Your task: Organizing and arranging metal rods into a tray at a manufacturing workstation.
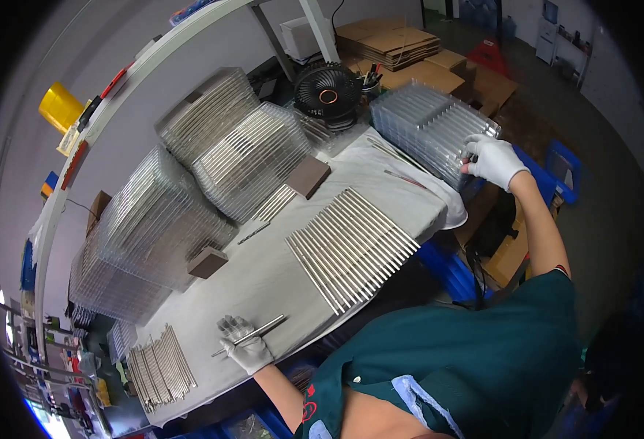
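My left hand (244, 347), in a white glove, grips a thin metal rod (263, 329) just above the grey table (256, 282) near its front edge. Beside it to the left lies a small row of metal rods (161, 366). My right hand (492, 159), also gloved, holds the near corner of a stack of clear plastic trays (428, 128) at the table's far right end. A long row of metal rods (351, 245) lies side by side in the middle of the table.
Tall stacks of clear trays filled with rods (245, 157) line the table's back. Two brown blocks (307, 177) (207, 262) sit on the table. A black fan (328, 91) stands behind; flat cardboard (395, 44) lies on the floor. Blue crates (450, 271) sit under the table.
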Available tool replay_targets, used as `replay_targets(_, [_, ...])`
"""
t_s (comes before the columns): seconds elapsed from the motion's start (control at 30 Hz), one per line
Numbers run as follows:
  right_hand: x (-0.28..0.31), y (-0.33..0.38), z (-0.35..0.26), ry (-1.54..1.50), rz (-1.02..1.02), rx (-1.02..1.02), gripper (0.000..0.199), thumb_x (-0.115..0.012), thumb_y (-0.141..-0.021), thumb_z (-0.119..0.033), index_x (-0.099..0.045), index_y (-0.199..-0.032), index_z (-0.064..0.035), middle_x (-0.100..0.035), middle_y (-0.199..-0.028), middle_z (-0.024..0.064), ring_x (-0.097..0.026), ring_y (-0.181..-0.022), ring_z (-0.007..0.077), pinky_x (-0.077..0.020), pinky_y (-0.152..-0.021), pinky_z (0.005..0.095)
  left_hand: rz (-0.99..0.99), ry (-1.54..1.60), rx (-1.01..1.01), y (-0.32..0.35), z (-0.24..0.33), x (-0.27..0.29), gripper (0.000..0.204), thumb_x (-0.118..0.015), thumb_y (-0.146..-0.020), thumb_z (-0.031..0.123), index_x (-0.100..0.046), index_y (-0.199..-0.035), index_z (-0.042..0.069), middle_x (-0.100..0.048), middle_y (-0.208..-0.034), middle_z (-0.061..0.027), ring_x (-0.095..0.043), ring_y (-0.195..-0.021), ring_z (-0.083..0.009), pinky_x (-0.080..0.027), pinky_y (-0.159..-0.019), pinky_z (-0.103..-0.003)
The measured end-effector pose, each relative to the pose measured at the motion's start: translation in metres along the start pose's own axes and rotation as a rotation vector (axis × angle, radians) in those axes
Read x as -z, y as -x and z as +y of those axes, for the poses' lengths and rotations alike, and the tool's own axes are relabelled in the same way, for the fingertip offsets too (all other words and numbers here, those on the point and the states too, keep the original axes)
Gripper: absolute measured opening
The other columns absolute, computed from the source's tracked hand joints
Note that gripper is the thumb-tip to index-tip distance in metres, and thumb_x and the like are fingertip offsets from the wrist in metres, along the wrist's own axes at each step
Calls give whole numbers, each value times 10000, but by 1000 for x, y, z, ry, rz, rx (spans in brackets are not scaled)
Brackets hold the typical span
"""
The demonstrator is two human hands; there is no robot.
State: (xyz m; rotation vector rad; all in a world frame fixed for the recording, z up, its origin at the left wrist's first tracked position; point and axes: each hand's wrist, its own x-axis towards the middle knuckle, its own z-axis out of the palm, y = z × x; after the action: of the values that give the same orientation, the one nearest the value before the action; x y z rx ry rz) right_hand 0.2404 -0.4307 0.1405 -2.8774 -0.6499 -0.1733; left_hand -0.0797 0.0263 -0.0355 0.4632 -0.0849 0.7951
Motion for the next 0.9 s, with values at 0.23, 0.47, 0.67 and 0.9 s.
replay_targets(0.23, [-6,3,5,-66,51,-2,215,-641,-689,-238,-660,-783,-45,-556,-1124,60,-553,-954,245,-429,-821,311,106,-28,14,2,-3,-9,353,-405,-901,310,-502,-1147,76,-528,-1151,-90,-517,-1024,-247,-436,-880,-389])
replay_targets(0.47, [-2,-2,15,-351,19,-28,192,-656,-680,-194,-650,-712,-5,-603,-1030,58,-573,-870,220,-438,-751,293,29,-73,47,5,-2,-1,368,-397,-903,320,-482,-1162,73,-529,-1151,-87,-502,-1054,-231,-436,-882,-391])
replay_targets(0.67, [50,-30,19,-261,323,-139,277,-588,-787,-296,-618,-892,-42,-610,-782,97,-587,-694,196,-437,-662,293,194,79,-34,2,-9,-12,367,-406,-901,321,-487,-1152,67,-529,-1152,-88,-506,-1039,-237,-428,-881,-410])
replay_targets(0.9, [126,-41,-39,-794,483,156,324,-447,-901,-307,-578,-939,-13,-544,-832,-32,-464,-743,42,-364,-692,183,105,24,29,3,-1,4,431,-307,-910,410,-494,-1161,114,-530,-1133,-79,-485,-1053,-233,-399,-898,-394])
